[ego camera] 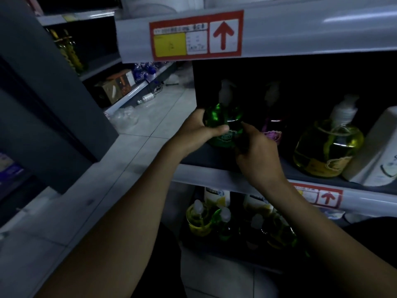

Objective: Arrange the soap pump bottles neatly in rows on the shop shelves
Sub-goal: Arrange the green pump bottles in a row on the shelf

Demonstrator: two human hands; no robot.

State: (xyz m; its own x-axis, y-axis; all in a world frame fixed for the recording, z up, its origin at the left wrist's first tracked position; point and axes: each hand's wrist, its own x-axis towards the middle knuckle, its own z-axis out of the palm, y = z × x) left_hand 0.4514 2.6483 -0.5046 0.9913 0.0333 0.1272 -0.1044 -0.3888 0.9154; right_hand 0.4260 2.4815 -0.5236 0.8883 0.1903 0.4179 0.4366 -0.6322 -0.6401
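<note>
left hand (198, 131) and right hand (258, 157) both grip the green pump bottle (225, 119), standing on the middle shelf (214, 178) near its front edge. the purple bottle (272, 127) at its 3 o'clock could topple if bumped.

Grey shelf (206, 178) in front of me carries a row: green bottle (223, 117) at the left end, purple bottle (272, 129) just beside it, yellow bottle (328, 147) next, white bottle (378, 151) far right.
</note>
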